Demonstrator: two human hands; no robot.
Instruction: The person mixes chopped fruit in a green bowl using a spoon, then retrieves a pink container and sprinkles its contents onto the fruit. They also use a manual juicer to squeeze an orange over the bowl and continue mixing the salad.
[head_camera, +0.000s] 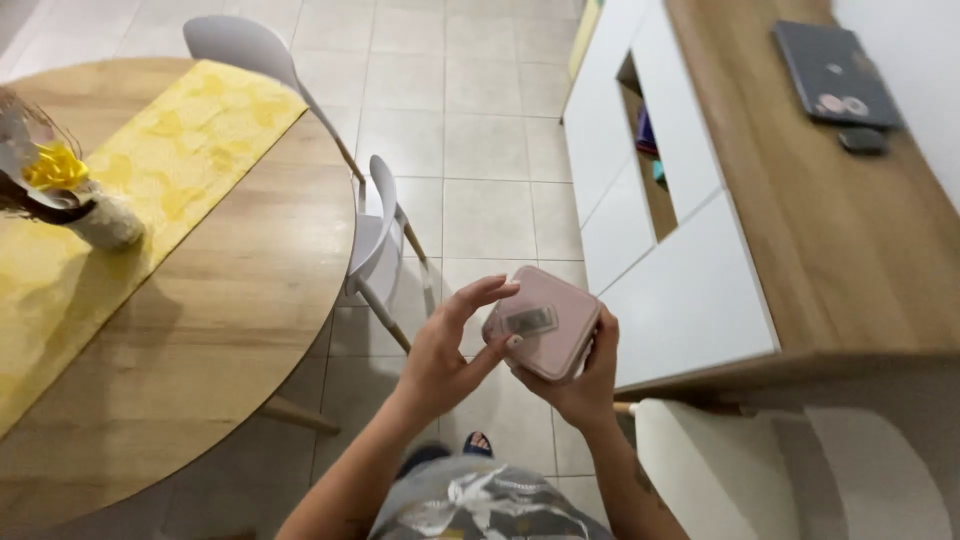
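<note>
Case (545, 322), pink, square and round-cornered, sat in our two hands above the tiled floor (480, 150), between the table on one side and the sideboard on the other. Far left, a vase (105, 222) with a yellow flower (55, 168) stood on a yellow runner (150, 170) that crossed the round wooden table (220, 320). Two white chairs followed: one (240, 42) at the far edge of the table, another (378, 235) tucked just beside its near rim. Pale square tiles filled the floor beyond them.

Our left hand (445, 355) was open, fingers spread and lifted, only its thumb tip touching the near left edge of the case. We saw a small grey label on the case's upper face. Our right hand (585, 385) cupped the case from beneath and from the right, fingers curled round its edge, bearing its weight.

Further right ran a long sideboard (850, 230) with a wooden top and white fronts, one open niche showing some coloured things too small to tell. On its far end lay a dark flat laptop (832, 72) and, just beside it, a small dark object (862, 140). A third white chair (790, 470) stood at the lower right, near the sideboard.
</note>
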